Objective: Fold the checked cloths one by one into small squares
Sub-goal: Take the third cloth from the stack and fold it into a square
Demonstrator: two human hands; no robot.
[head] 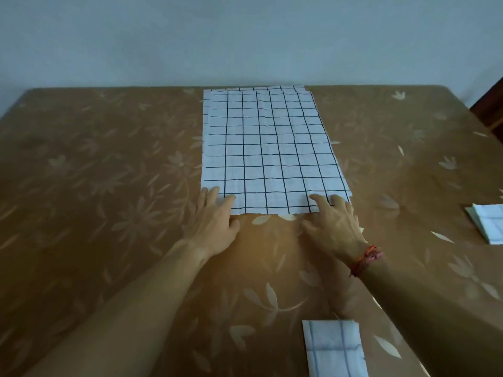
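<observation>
- Nearest, at the bottom edge right of centre, a folded cloth (333, 348) is seen on the table (109, 186); another folded piece (488, 224) lies at the right edge.
- At centre frame the checked cloth (266, 148) is spread flat — offset edges at its left and top suggest layers.
- On its near corners the left hand (215, 219) and right hand (334, 221) are laid, fingers straight; nothing is gripped.
- Thin, limp, light fabric is judged — best pinched at those near corners.
</observation>
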